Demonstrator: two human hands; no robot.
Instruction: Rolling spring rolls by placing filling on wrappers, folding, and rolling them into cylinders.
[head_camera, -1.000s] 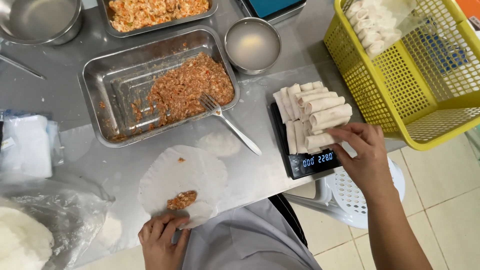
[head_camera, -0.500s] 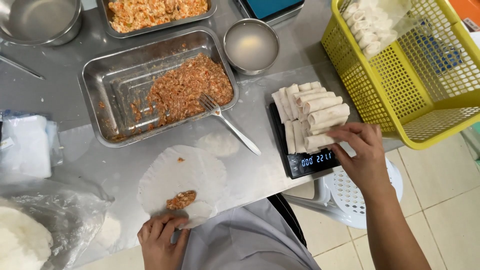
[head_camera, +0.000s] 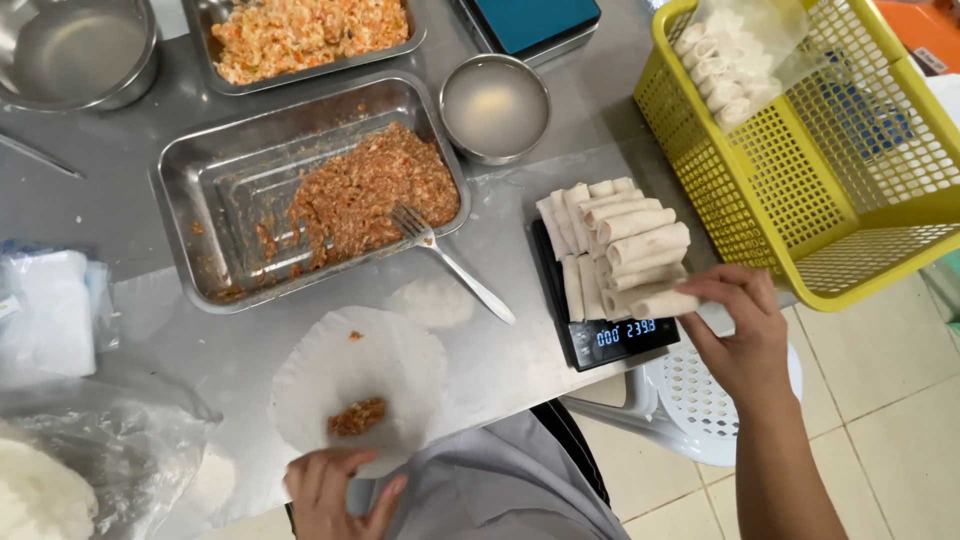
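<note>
Your right hand grips a white roll at the near edge of the stack of rolls piled on the black scale. Your left hand lies open, fingers touching the near rim of the round wrapper, left of the scale, with a dab of filling on it. A fork leans from the steel tray beyond the wrapper. Right of the scale stands a yellow basket.

Light: bright, even, overhead.
Glare: soft sheen on the steel table toward 6 o'clock.
Shadows: faint.
Focus: sharp, edges slightly bent.
</note>
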